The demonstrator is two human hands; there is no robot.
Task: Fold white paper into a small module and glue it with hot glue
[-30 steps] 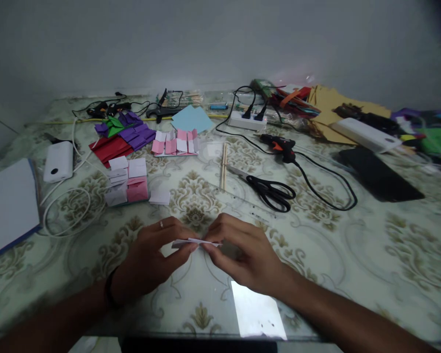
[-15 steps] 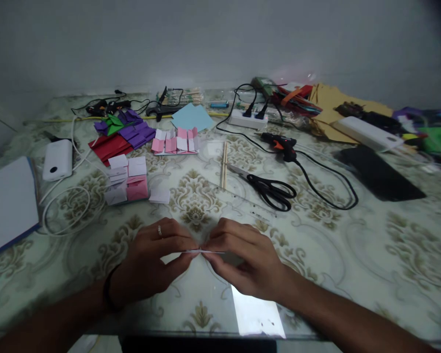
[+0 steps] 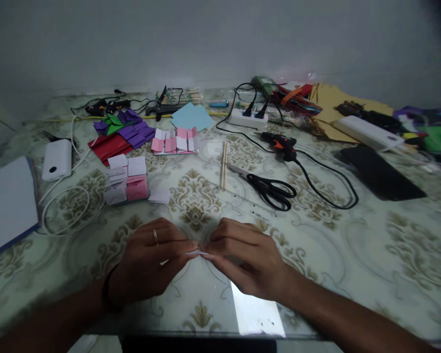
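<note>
A small piece of white paper [image 3: 199,252] is pinched between my two hands, seen nearly edge-on just above the table. My left hand [image 3: 156,257], with a ring on one finger, grips its left side between thumb and fingers. From the other side, my right hand [image 3: 244,255] pinches the right part the same way, and the fingertips of both hands nearly meet. Most of the paper is hidden behind the fingers. Beyond my left hand lies a small folded white paper [image 3: 159,196], beside a group of pink and white folded papers [image 3: 136,187].
Black-handled scissors [image 3: 272,191], wooden sticks [image 3: 224,166] and a clear ruler [image 3: 242,200] lie ahead. A hot glue gun [image 3: 281,143] is wired to a white power strip [image 3: 248,118]. At left are a power bank [image 3: 57,159] and cable; at right, a black phone-like slab [image 3: 384,172].
My left fingers have shifted slightly and closed further over the paper, so less of it shows. The right fingers also cover more of its end. Nothing else on the table has moved.
</note>
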